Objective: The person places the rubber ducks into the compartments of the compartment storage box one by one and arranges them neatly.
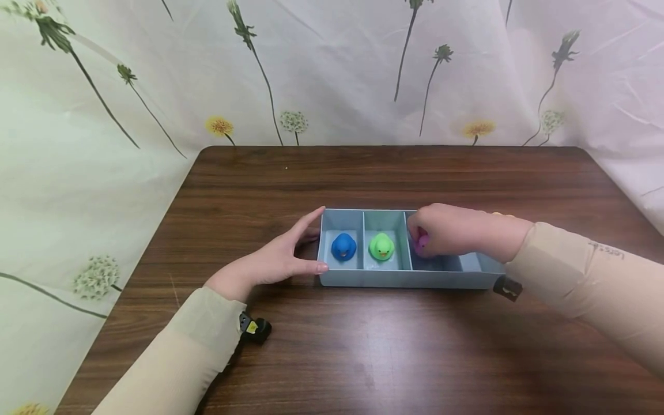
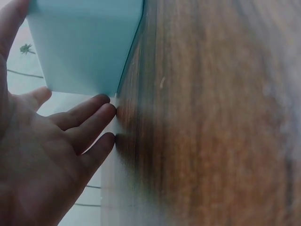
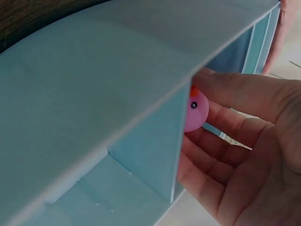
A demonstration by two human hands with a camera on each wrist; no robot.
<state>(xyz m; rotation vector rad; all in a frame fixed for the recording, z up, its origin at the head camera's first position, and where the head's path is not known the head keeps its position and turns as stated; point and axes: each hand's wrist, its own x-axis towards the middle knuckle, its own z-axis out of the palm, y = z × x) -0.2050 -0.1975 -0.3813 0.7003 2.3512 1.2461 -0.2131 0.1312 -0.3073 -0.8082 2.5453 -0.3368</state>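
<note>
The left arm [image 1: 171,351] slants up and inward from the lower left; the left grip [image 1: 277,256] spreads thumb and forefinger wide, its other fingers [image 2: 91,125] extended. The right arm [image 1: 586,282] angles in from the right, the right grip [image 1: 448,229] knuckles up, fingers curled opposite the thumb.

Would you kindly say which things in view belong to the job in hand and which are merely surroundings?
In the job:
divided box, touched by the left hand
pink duck, held by the right hand
blue duck
green duck

Surroundings:
table
flowered cloth
wrist cameras
yellow thing, mostly hidden, role unclear
</note>
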